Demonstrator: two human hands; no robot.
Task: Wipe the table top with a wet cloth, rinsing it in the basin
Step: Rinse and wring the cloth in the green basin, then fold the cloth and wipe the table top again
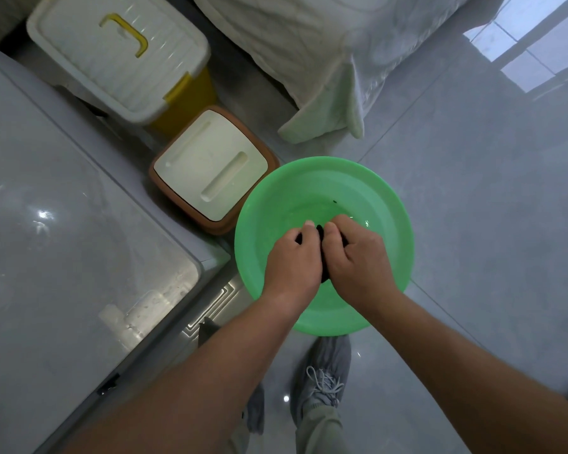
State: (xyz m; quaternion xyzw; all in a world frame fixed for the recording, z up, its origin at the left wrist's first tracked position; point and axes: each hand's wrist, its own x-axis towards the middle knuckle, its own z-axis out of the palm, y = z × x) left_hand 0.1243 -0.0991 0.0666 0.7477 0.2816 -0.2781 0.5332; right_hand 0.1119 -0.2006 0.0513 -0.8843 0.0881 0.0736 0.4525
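Two hands (pixel 292 258) (pixel 358 253) gripping cloth (pixel 320 231), in basin (pixel 387 204)

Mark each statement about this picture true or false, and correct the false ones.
1. Both the left hand and the right hand grip the cloth over the basin. True.
2. The basin is blue. False: it is green.
3. The basin stands on the table. False: it stands on the floor, beside the table.
4. The box has a yellow handle. True.
5. The person is barefoot. False: a grey laced shoe shows below the basin.
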